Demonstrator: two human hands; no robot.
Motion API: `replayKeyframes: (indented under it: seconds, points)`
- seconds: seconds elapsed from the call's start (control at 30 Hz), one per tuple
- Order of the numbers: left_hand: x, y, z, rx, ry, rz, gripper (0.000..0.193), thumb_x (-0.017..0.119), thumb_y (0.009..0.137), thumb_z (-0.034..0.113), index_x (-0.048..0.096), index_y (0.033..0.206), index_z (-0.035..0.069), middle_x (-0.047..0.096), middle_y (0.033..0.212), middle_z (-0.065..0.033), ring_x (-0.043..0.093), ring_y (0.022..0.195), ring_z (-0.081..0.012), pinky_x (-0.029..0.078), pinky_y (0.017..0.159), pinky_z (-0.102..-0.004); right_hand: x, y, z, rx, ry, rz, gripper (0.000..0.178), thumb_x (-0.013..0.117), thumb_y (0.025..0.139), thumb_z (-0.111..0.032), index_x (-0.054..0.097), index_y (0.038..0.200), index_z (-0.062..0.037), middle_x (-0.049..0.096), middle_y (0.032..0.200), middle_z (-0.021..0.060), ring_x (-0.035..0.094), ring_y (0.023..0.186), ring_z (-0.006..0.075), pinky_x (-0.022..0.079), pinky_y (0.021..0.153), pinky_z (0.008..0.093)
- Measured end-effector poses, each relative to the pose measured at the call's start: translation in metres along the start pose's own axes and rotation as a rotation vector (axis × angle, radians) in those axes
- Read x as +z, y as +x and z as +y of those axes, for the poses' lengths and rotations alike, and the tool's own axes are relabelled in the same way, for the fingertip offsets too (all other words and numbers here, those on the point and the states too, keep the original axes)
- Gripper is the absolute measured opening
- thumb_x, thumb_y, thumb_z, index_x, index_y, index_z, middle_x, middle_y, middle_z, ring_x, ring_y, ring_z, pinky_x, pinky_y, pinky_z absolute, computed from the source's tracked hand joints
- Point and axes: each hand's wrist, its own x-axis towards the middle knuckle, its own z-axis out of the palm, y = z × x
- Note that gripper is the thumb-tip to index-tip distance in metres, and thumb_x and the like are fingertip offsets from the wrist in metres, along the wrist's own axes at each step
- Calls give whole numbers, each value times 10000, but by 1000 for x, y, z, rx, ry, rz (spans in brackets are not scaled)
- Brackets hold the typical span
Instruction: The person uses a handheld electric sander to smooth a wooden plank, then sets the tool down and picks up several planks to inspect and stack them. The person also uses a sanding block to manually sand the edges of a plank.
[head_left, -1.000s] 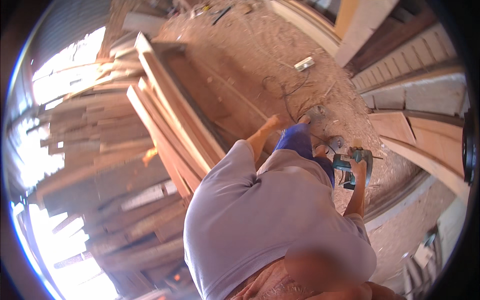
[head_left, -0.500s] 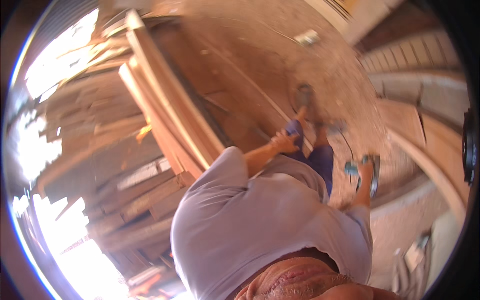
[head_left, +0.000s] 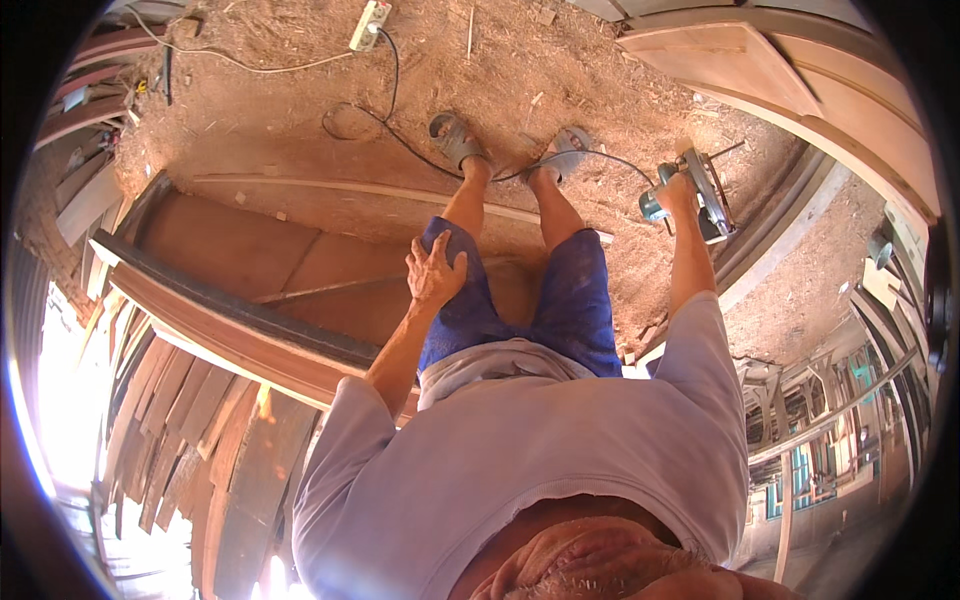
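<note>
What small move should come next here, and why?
Probably step clear of the black cord: it runs from the power strip past both sandals to the green power saw in the right hand, so a foot could snag it.

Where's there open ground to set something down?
Mostly open, shaving-strewn ground lies between the white rectangular power strip and the pale wooden panel, and between the thin pale cable and the long wooden strip. It's crowded around the right hand, with its green power saw and black cord, and along the stacked brown planks.
</note>
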Motion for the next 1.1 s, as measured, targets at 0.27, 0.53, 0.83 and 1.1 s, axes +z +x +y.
replayKeyframes:
  seconds: [0.27,0.53,0.83,1.1]
  points:
    - [-5,12,-5,-26,11,52,629,663,891,420,526,1472,223,370,1524,-333,421,1343,-531,427,1091,-574,32,56,-61,-120,-64,-31,299,654,826,-150,759,1053,14,691,1166,317,683,1128,423,562,938,475]
    - [-3,13,-11,-65,-32,90,576,677,898,371,557,1440,218,376,1532,-311,418,1358,-513,426,1095,-568,38,91,-157,-166,-148,-15,390,564,933,-209,680,1252,-16,654,1295,289,631,1246,412,526,1025,501]
    - [-2,15,-24,-163,-95,81,583,705,878,335,557,1436,251,358,1556,-276,432,1355,-479,430,1095,-562,37,149,-263,-384,-205,71,343,544,934,-195,714,1172,-15,670,1269,268,642,1193,449,534,989,520]
    - [-2,18,-30,-197,-162,71,603,709,860,301,555,1439,227,346,1554,-300,436,1325,-501,426,1087,-566,52,198,-268,-398,-265,20,418,586,909,-293,697,1197,-10,656,1267,296,621,1220,445,493,1036,506]
